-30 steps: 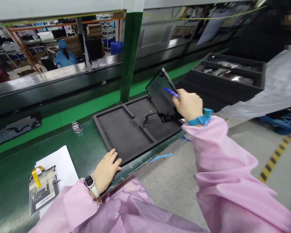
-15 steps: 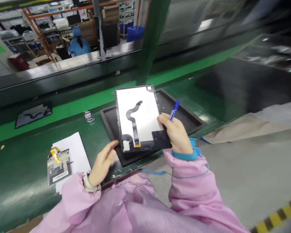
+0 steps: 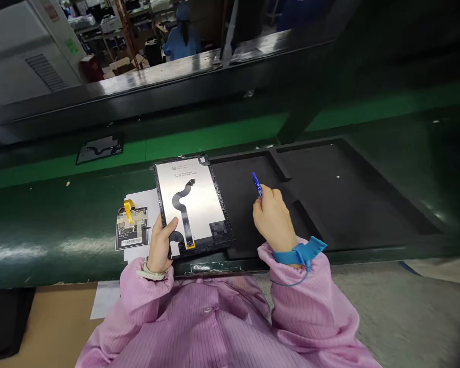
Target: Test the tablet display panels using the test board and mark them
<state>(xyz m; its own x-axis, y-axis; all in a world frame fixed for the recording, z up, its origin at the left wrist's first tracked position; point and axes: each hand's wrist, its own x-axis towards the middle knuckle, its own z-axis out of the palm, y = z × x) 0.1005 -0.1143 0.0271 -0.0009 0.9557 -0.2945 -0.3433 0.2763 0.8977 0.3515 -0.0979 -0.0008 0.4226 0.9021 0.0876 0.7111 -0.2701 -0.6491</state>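
A tablet screen panel (image 3: 201, 204), its silvery back facing up, has a black wavy ribbon cable (image 3: 184, 214) lying on it. My left hand (image 3: 161, 243) grips the panel's lower left edge, thumb on top. To the right, my right hand (image 3: 274, 217) is closed round a blue marker pen (image 3: 256, 185) that points up and away from me. A blue wrist strap circles the right wrist. Beneath and beside the panel lies a black foam tray (image 3: 314, 168) with recessed compartments. The fingers under the panel are hidden.
Left of the panel, a small circuit assembly with a yellow flex strip (image 3: 132, 227) rests on white paper (image 3: 153, 197). Another dark panel (image 3: 99, 148) lies farther back on the green bench (image 3: 80, 214). Behind the bench a person in blue (image 3: 183, 38) is seen beyond a metal ledge.
The panel has passed from my right hand to my left, which now grips its edge. My right hand has moved off it, keeping the marker pen. The camera view has shifted.
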